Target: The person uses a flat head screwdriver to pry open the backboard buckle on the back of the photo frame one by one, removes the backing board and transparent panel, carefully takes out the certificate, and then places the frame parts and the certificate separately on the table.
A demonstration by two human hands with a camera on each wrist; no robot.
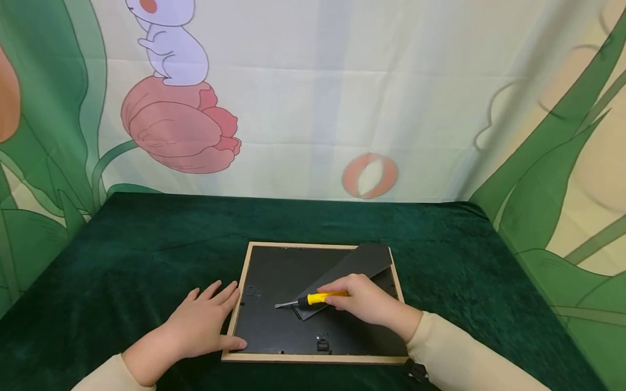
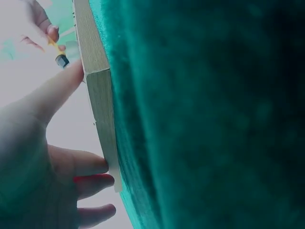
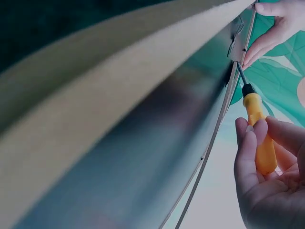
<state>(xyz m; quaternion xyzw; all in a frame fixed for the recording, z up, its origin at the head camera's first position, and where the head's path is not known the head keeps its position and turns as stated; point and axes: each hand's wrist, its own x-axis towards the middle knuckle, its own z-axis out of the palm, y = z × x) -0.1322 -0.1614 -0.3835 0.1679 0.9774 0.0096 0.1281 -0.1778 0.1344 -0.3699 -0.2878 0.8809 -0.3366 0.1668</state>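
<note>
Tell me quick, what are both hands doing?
Left hand: open, fingers flat, steadying the left edge of the picture frame.
Right hand: closed around the yellow screwdriver, tip on the frame's black backing.

One rectangular light-wood picture frame lying face down with a black backing board — one frame, one board. One folding black stand flap. One yellow-handled screwdriver with a slim metal shaft. Two bare hands — left hand, right hand. One dark green velvet tablecloth.
</note>
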